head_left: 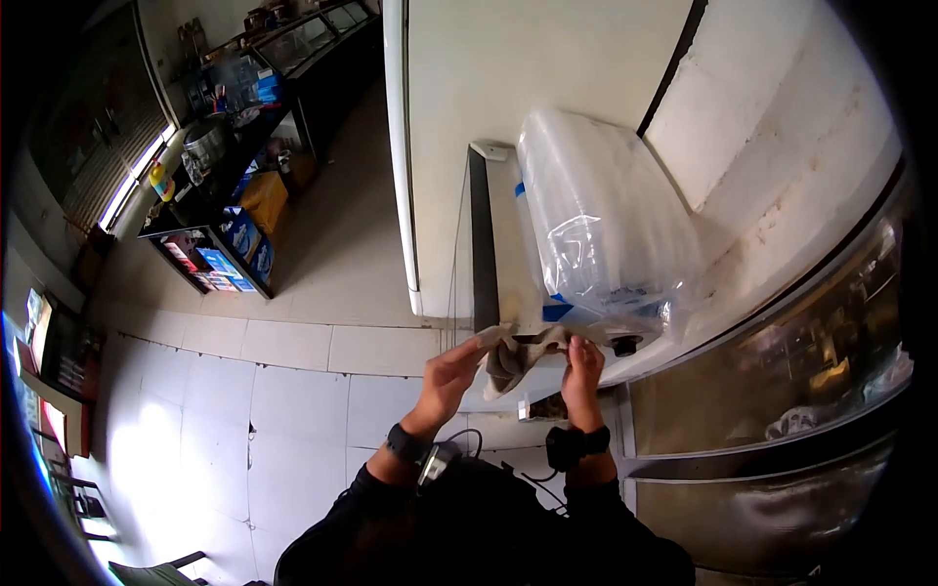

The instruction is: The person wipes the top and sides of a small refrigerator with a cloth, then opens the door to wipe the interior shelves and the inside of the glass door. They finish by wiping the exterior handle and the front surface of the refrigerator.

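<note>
Both my hands are raised in front of me and hold a crumpled grey-brown cloth (516, 354) between them. My left hand (451, 376) grips the cloth's left end with curled fingers. My right hand (583, 366) pinches its right end, close to a small black cap (625, 345) on the counter. Just behind the cloth lies a large clear plastic bag (601, 225) with blue markings, resting on the white counter top (503, 234). I wear dark wristbands on both wrists and dark sleeves.
A glass-fronted display case (782, 381) runs below the counter on the right. A white wall panel (528, 68) rises behind. Across the tiled floor (293, 371) at left stand shelves (230, 244) with packaged goods and a yellow bottle (161, 183).
</note>
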{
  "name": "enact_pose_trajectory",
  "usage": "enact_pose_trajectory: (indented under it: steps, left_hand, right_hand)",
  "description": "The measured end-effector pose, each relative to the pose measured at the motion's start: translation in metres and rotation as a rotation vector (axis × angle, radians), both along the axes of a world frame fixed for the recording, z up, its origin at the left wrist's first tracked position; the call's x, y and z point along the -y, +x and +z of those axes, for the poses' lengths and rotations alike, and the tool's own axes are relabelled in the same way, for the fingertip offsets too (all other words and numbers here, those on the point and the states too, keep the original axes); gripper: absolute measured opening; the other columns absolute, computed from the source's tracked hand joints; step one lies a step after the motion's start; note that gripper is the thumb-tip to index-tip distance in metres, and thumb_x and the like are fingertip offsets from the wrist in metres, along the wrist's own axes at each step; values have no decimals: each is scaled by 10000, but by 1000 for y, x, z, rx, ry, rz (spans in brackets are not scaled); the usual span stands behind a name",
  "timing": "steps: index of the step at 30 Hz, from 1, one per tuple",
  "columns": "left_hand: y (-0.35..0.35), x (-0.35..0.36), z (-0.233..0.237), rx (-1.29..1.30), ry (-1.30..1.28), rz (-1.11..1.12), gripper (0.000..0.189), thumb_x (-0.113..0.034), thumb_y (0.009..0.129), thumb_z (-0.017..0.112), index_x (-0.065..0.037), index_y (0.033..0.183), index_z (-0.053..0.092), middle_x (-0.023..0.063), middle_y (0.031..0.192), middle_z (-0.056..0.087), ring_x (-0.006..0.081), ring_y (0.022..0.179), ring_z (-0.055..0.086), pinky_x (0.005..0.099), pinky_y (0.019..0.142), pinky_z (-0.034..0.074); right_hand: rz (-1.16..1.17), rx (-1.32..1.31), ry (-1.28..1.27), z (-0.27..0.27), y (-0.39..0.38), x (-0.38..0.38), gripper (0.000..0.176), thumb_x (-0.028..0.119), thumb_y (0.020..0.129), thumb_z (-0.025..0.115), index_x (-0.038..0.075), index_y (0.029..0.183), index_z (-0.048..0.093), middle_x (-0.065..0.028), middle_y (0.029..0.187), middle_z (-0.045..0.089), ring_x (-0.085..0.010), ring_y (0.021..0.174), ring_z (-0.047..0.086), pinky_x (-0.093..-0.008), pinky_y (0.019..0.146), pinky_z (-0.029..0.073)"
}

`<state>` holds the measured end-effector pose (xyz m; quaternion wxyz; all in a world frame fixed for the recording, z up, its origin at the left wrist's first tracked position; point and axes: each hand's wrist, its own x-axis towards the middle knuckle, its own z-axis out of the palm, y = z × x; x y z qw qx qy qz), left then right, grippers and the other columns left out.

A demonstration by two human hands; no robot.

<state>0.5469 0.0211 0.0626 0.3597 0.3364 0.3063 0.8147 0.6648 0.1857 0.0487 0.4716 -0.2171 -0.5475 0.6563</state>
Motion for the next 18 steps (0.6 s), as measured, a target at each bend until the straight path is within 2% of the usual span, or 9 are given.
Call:
enact_pose_trajectory:
  steps: [2,4,5,6,8,11,14,15,18]
  left_hand:
    - [1,14,10,-55,35,107,557,173,589,319,47,1131,338,143,1146,382,254,1125,293,308,928,203]
    - [0,18,18,-153,-64,195,523,147,598,365,36,1109,365,156,1119,407,257,1097,338,305,907,239]
    - [-2,17,22,-439,-192,299,498,125,608,381,31,1097,373,174,1099,416,265,1077,361,304,889,263]
    - [-5,14,26,-729,-315,400,473,103,619,397,26,1085,380,192,1079,424,272,1057,384,302,871,286]
    - [-11,-2,37,-921,-366,453,393,44,639,450,32,1029,403,202,1012,450,296,952,453,315,803,356]
    - [-20,-21,41,-1281,-451,389,347,-113,672,544,24,972,435,169,926,492,313,799,489,355,688,400]
    - [-34,-29,40,-1254,-521,250,358,-156,687,547,0,991,440,161,943,489,304,811,491,345,690,403]
    - [-39,-31,41,-1284,-487,259,323,-196,720,517,-20,983,458,142,941,496,302,816,491,344,695,402]
    - [-64,-50,34,-1382,-471,332,297,-236,753,470,-35,972,477,130,931,508,291,828,495,339,700,399]
  right_hand:
    - [-67,75,100,9,5,8,220,221,766,511,10,712,545,9,603,485,-50,551,389,-190,515,304]
    - [8,268,411,28,-4,20,216,216,779,488,7,784,542,-33,690,517,-96,605,444,-205,563,338]
    - [-15,391,632,25,-10,19,236,218,788,453,8,856,537,-91,775,529,-181,674,496,-260,607,378]
    - [-28,385,618,23,-19,19,236,218,788,453,8,856,537,-91,775,529,-181,674,496,-260,607,378]
    - [-296,639,1315,25,-39,19,309,269,775,447,-1,899,532,-158,850,520,-274,760,503,-342,645,398]
    - [-239,718,1378,40,-47,25,360,316,752,456,-11,877,541,-185,832,525,-315,766,501,-378,664,395]
    - [-110,789,1200,44,-46,21,388,361,747,453,-11,786,560,-173,742,547,-305,694,527,-365,612,408]
    - [-1,914,1089,53,-45,22,429,394,761,410,-3,704,564,-149,647,552,-296,595,536,-361,546,418]
    - [93,1094,1129,71,-57,16,469,433,764,375,12,693,568,-143,638,555,-285,555,537,-354,507,425]
